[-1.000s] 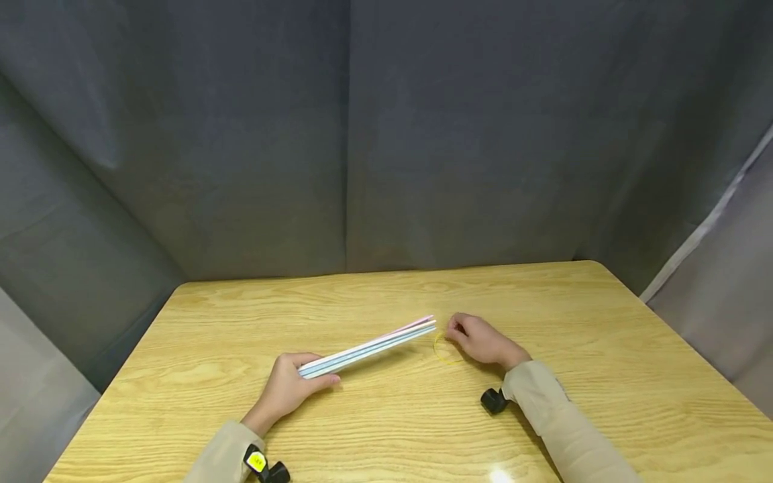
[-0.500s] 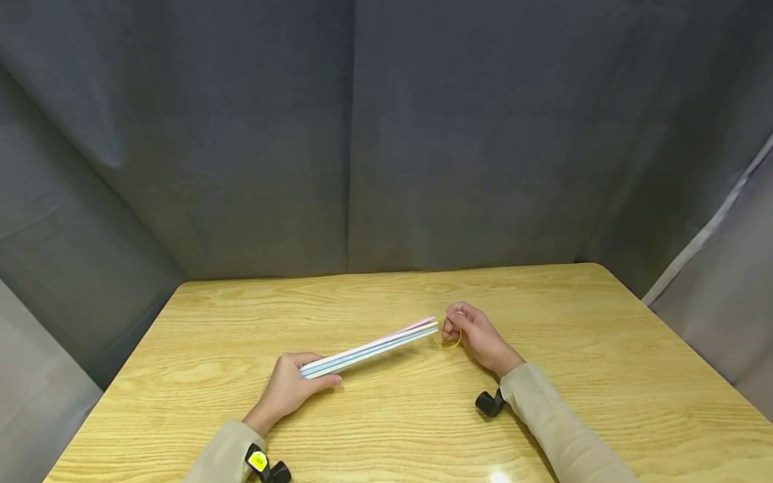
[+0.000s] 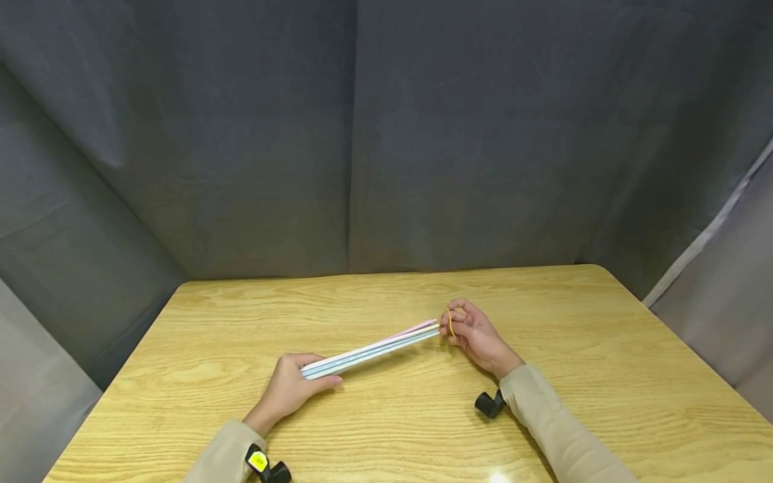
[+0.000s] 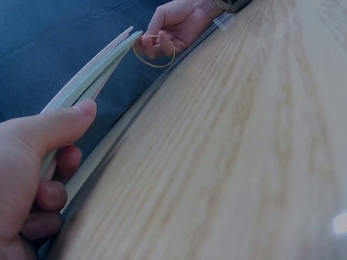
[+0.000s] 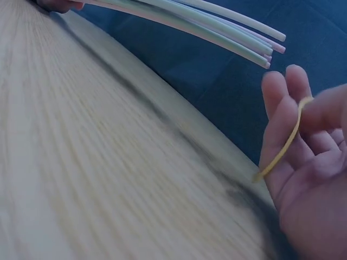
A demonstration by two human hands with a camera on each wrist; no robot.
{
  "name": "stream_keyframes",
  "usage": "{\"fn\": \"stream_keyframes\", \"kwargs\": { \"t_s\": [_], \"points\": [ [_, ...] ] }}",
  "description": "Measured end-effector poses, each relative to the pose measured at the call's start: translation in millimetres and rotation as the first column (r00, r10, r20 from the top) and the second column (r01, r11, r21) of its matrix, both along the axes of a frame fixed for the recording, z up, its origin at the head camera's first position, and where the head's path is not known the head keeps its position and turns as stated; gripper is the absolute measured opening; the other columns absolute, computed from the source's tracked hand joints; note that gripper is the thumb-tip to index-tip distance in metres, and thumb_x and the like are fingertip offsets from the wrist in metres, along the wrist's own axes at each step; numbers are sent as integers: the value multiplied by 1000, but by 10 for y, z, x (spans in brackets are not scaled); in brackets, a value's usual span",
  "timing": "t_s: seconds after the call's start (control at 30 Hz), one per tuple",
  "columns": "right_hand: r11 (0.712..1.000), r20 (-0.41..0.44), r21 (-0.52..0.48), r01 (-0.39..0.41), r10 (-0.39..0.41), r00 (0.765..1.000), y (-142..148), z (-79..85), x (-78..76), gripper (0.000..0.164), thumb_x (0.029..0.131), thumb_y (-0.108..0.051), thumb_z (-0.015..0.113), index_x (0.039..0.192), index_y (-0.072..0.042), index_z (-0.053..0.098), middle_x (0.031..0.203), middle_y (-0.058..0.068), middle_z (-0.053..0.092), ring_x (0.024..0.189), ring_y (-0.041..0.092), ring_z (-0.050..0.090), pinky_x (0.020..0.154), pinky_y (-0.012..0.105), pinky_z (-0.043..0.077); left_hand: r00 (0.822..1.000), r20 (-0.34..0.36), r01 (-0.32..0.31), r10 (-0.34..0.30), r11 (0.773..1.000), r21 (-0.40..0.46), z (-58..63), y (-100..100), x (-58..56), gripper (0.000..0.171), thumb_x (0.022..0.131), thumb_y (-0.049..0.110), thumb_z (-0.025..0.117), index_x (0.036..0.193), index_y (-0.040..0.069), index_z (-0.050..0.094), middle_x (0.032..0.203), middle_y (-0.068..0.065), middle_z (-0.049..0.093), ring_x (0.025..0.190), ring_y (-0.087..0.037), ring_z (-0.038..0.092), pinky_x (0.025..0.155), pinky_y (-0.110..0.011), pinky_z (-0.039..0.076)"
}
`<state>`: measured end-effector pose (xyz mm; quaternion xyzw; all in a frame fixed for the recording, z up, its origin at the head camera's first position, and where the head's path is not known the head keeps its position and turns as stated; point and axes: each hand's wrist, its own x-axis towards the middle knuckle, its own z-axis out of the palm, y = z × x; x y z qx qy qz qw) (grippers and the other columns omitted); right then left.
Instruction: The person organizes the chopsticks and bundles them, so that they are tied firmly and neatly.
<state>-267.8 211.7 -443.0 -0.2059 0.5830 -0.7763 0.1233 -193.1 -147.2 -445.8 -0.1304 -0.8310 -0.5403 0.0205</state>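
Hanging beyond the fingers (image 5: 275,91), a dark curtain (image 3: 386,147) backs the table (image 3: 374,436); the left hand (image 3: 286,389) grips straws (image 3: 370,351), tips just beside the right hand (image 3: 481,340), whose bent fingers hold a rubber band (image 3: 451,324).

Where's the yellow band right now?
In the head view, the yellow band is right of centre, held in the right hand, near the free ends of the pastel sticks.

Left hand (image 3: 288,384) curled; right hand (image 3: 478,340) — half-curled

table (image 3: 374,429): wood-grain, beneath left hand (image 3: 286,386) and right hand (image 3: 480,341) | curtain (image 3: 241,134): dark, hangs beyond both | seam (image 3: 685,260): pale, right of right hand | glare (image 3: 498,477): nearside of right hand
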Motion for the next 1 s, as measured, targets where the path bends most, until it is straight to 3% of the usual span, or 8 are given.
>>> {"fn": "stream_keyframes", "kwargs": {
  "t_s": [0.13, 0.33, 0.43, 0.5, 0.6, 0.73, 0.83, 1.0],
  "points": [
    [1000, -5, -22, 11, -11, 1000, 4, 9, 8, 18, 98, 2, 49, 107, -12, 42, 102, -5, 68, 82, 6, 65, 62, 16, 50, 1000, 6, -4, 4, 1000, -4, -8, -3, 0, 29, 69, 26, 87, 90, 10, 76, 87, -5, 74, 70, -7, 63, 65, -22, 51],
    [995, -49, 35, 98, -96, 994, -14, 29, 32, 12, 99, -6, 51, 93, -16, 49, 106, -6, 70, 82, 6, 67, 64, 19, 50, 1000, 1, -5, 5, 1000, -5, -25, -10, -1, 29, 69, 25, 87, 91, 9, 76, 88, -6, 74, 72, -7, 64, 66, -22, 52],
    [982, -100, 100, 157, -147, 984, -30, 37, 46, 7, 99, -11, 53, 94, -10, 58, 109, -6, 70, 81, 6, 67, 63, 21, 51, 1000, 0, -9, 9, 1000, -5, -28, -10, -3, 28, 69, 25, 87, 90, 10, 76, 88, -5, 75, 72, -7, 64, 66, -22, 52],
    [975, -151, 136, 173, -152, 977, -41, 34, 48, 14, 99, -12, 54, 105, -1, 60, 115, 0, 70, 81, 7, 67, 61, 24, 53, 1000, 0, -6, 6, 1000, -7, -28, -9, -5, 28, 69, 25, 87, 90, 11, 76, 88, -5, 75, 72, -7, 64, 66, -22, 52],
    [974, -231, 171, 151, -109, 967, -58, 26, 50, 34, 98, -10, 56, 127, 7, 50, 126, 19, 62, 80, 16, 68, 56, 31, 55, 1000, -1, 3, -3, 1000, -9, -26, -11, -7, 27, 70, 26, 87, 90, 12, 76, 89, -4, 75, 73, -8, 64, 67, -23, 52],
    [983, -276, 179, 45, 6, 961, -97, 23, 66, 48, 97, -4, 55, 140, 6, 37, 135, 39, 45, 86, 41, 67, 53, 40, 55, 1000, -5, 9, -9, 1000, -12, -23, -15, -9, 26, 70, 27, 87, 90, 12, 76, 89, -4, 74, 73, -8, 64, 67, -23, 52],
    [983, -280, 186, -13, 66, 958, -143, 27, 83, 50, 97, -4, 55, 142, 5, 35, 135, 41, 41, 89, 52, 63, 54, 43, 55, 1000, -4, 11, -11, 1000, -14, -20, -15, -9, 26, 70, 26, 87, 90, 12, 76, 89, -4, 74, 72, -8, 64, 66, -23, 52],
    [975, -301, 224, -8, 77, 950, -240, 27, 105, 51, 96, -6, 55, 141, 6, 35, 132, 39, 47, 86, 48, 65, 55, 46, 55, 1000, -8, 25, -25, 1000, -13, -21, -22, -10, 27, 71, 27, 86, 91, 12, 76, 89, -4, 74, 73, -8, 65, 66, -23, 53]
  ]
}}
